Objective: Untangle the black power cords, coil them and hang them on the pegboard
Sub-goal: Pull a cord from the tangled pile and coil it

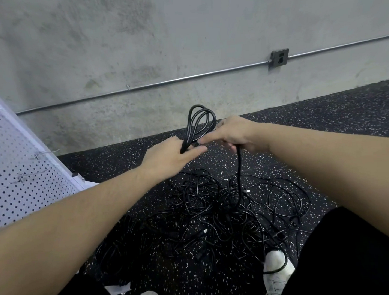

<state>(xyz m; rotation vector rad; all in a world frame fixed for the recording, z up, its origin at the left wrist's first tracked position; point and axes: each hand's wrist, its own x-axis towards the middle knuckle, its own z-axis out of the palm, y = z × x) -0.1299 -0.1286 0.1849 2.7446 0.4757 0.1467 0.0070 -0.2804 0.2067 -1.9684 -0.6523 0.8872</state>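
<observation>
Left hand point(167, 158) gripping coil point(200, 122), loops standing above the fist. Right hand point(235, 134) just beside, pinching the cord point(239, 167) hanging below. Beneath both hands, tangle point(214, 213) on floor point(321, 124). Left of left hand, pegboard point(18, 177).

I see glossy black rubbery cords point(201, 122), matt speckled rubber floor point(321, 124), rough mottled concrete wall point(118, 50), dull metal conduit point(164, 83), white perforated pegboard point(23, 172), white shoe point(277, 268)
</observation>
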